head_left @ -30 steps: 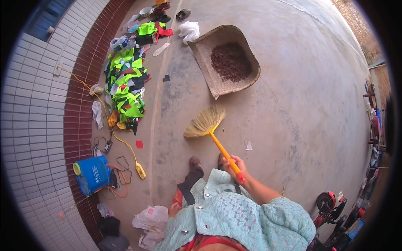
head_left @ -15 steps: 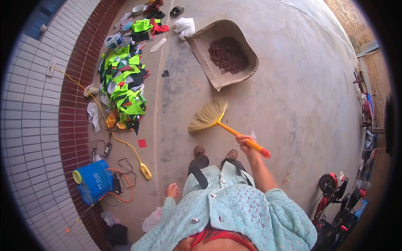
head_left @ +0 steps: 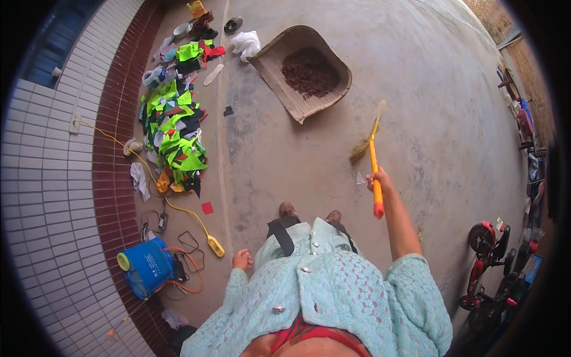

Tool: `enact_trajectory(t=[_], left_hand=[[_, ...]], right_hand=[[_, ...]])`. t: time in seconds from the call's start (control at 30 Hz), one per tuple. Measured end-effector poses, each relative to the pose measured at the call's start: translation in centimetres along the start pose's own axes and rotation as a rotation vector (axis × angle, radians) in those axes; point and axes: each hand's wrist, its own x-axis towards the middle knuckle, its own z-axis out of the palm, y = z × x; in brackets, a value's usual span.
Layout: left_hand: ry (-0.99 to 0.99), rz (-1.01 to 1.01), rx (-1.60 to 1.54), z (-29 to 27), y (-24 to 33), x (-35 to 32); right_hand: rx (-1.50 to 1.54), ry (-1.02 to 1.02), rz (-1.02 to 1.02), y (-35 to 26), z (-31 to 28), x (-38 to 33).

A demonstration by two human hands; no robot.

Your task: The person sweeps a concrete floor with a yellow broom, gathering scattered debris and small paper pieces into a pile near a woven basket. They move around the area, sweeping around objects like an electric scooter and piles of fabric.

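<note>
Left of lower centre, the left hand (head_left: 242, 259) hangs beside the mint lace jacket (head_left: 351, 297), half open with bent fingers, holding nothing visible. Right of centre, the right hand (head_left: 382, 180) is closed around the handle of an orange broom (head_left: 373, 156). At upper centre lies a woven scoop basket (head_left: 275, 77), with dark debris (head_left: 314, 71) inside.

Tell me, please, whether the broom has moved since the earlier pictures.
Yes: the broom has swung rightward and is now right of the woven scoop.
</note>
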Motion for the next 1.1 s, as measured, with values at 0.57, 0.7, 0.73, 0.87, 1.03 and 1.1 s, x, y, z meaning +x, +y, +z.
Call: enact_trajectory(t=[0.57,0.7,0.73,0.87,1.03,1.1], left_hand=[[-0.035,0.054,0.086,2.5,3.6,-2.1],[0.046,0.063,0.068,0.9,2.9,-3.4],[0.048,0.065,0.09,0.8,2.5,-3.3],[0.012,0.075,0.179,1.4,1.1,-3.1],[-0.039,0.124,0.231,3.1,3.0,-2.8],[-0.039,0.117,0.203,3.6,3.9,-2.3]], right_hand=[[0.707,-0.368,0.675,12.4,1.1,-2.8],[0.611,-0.29,0.567,9.3,-1.9,-0.6],[0.56,-0.275,0.5,8.1,-3.7,-0.2],[0.134,-0.059,0.272,3.0,-5.0,-1.0],[-0.182,0.032,0.082,1.6,-5.1,-4.8],[-0.219,-0.015,0.056,1.3,-5.0,-8.0]])
